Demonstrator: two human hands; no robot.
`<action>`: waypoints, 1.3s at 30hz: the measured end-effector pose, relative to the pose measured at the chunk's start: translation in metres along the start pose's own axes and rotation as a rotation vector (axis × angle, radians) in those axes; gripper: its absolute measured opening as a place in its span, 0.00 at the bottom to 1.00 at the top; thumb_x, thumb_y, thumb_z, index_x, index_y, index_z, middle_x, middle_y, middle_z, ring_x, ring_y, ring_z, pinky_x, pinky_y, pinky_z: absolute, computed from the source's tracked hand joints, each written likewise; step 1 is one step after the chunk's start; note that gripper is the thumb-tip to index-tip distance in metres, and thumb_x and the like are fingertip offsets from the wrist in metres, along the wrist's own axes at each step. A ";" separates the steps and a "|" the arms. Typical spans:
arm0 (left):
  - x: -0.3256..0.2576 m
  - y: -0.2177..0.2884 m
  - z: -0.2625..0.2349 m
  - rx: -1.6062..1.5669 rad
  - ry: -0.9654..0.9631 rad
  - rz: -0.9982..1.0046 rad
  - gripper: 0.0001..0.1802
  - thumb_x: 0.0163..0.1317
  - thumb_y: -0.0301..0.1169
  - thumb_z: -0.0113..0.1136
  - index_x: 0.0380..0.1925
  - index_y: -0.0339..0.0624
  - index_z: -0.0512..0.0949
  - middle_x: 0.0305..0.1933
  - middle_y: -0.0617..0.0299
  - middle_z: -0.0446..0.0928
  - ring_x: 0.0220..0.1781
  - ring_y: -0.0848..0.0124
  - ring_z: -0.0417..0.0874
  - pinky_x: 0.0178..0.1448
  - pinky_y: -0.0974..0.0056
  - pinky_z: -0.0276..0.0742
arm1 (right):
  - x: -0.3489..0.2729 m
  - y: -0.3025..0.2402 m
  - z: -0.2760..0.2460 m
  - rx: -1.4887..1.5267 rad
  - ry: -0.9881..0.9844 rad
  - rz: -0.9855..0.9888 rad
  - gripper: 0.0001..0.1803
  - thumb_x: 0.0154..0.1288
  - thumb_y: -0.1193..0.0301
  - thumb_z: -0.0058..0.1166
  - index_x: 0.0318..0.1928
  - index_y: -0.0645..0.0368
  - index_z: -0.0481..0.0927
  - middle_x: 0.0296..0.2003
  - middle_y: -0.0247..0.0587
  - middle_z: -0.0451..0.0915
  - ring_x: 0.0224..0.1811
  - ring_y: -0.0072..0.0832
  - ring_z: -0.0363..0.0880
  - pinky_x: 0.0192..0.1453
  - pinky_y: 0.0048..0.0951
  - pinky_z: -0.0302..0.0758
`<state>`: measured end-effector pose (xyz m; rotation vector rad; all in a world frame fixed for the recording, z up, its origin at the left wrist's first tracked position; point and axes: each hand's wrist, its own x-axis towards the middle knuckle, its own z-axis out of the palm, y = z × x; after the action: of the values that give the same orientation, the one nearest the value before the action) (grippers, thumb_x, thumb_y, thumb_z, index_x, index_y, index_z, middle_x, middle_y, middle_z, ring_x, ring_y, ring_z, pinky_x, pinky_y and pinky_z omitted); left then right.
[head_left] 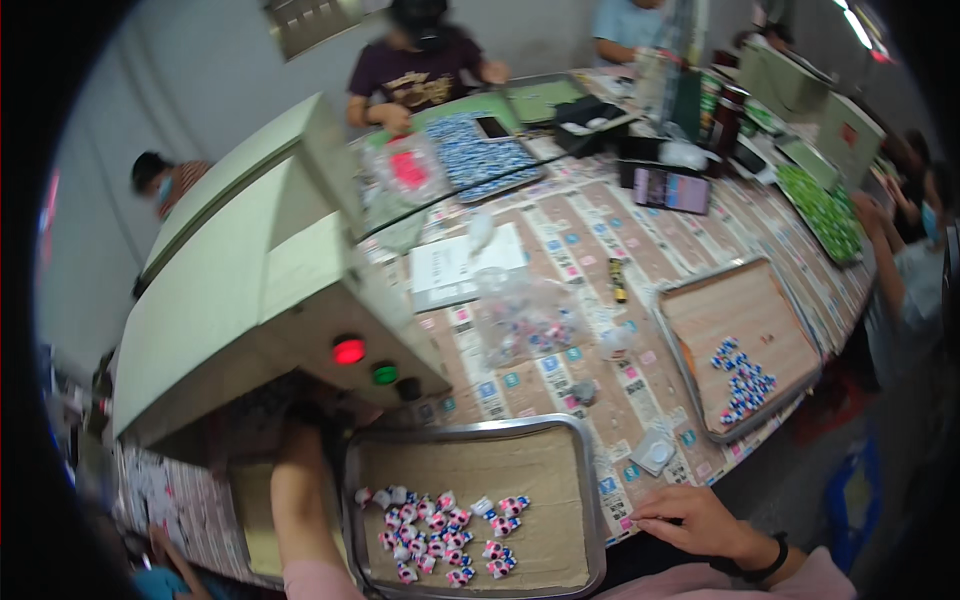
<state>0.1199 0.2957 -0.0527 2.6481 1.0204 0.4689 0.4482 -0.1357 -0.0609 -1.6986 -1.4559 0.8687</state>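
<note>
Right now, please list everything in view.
Machines: several, pale green, left and far right.
Trays: several, silver-rimmed, on table.
Figures: many, white-pink-blue, front centre.
Pieces: many, blue-white, right and far.
Green pieces: many, green, far right.
Bags: at least two, clear, centre and far.
Tube: one, yellow-black, right of centre.
Phones: at least one, purple-lit, far.
Paper: some, white, centre.
Clutter: uncounted, mixed, far.
People: several, mixed clothes, around.
Left forearm: one, pink sleeve, at machine; hand hidden.
Right hand: one, bare, near table edge.

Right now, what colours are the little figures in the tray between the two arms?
The figures are white, pink and blue, best seen in the head view.
</note>
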 end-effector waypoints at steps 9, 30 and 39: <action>-0.003 -0.004 0.002 0.013 0.135 -0.092 0.25 0.55 0.38 0.64 0.50 0.36 0.75 0.47 0.46 0.79 0.46 0.53 0.79 0.52 0.55 0.75 | -0.014 -0.025 -0.011 -0.057 0.044 0.035 0.07 0.62 0.77 0.60 0.40 0.64 0.85 0.37 0.47 0.84 0.39 0.36 0.84 0.43 0.30 0.78; -0.019 -0.011 0.013 -0.125 0.634 -0.239 0.20 0.55 0.31 0.60 0.47 0.35 0.74 0.41 0.46 0.77 0.41 0.51 0.76 0.44 0.56 0.73 | -0.044 -0.009 -0.013 0.022 0.068 -0.060 0.08 0.54 0.78 0.64 0.37 0.62 0.86 0.33 0.46 0.85 0.35 0.35 0.85 0.42 0.29 0.79; -0.007 0.000 0.016 -0.076 0.523 -0.404 0.26 0.53 0.32 0.62 0.53 0.37 0.73 0.50 0.44 0.76 0.51 0.53 0.77 0.52 0.57 0.75 | -0.058 -0.006 -0.019 0.038 0.086 -0.051 0.08 0.54 0.78 0.64 0.37 0.62 0.87 0.33 0.46 0.85 0.34 0.33 0.85 0.39 0.28 0.79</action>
<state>0.1213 0.2887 -0.0686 2.2054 1.5996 1.1041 0.4536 -0.1939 -0.0447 -1.6439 -1.4104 0.7814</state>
